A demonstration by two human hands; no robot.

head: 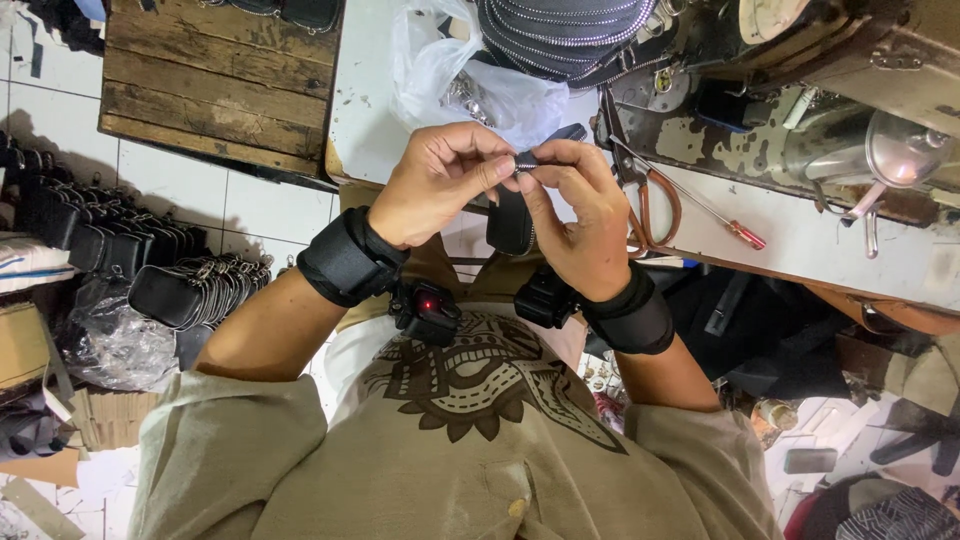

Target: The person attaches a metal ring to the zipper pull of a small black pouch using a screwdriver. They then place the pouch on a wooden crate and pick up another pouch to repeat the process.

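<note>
1. We see the left hand (440,180) curled almost closed, thumb and forefinger pinched on the small metal zipper end (524,160) at the top of a small black pouch (511,218).
2. The right hand (578,215) meets it from the other side — its fingertips (537,171) are pressed on the same zipper end, and the remaining fingers are bent over the upper edge of the pouch, so both hands have hold of it.
3. The pouch hangs down between the two wrists, in front of the person's chest and just off the near edge of the white work table (365,110).
4. Each wrist carries a black band (347,258) with a small dark device (428,311) attached; the one on the left wrist shows a red light.
5. On the table beyond the hands we make out a clear plastic bag (440,70), a coil of black zipper tape (560,35) and brown-handled scissors (655,205), with a red-handled screwdriver (735,230) a little further right.
6. Further right stands a worn sewing machine (800,90) — well apart from the hands.
7. On the floor at the left lies a row of finished black pouches (180,285), near a wooden pallet (215,80).
</note>
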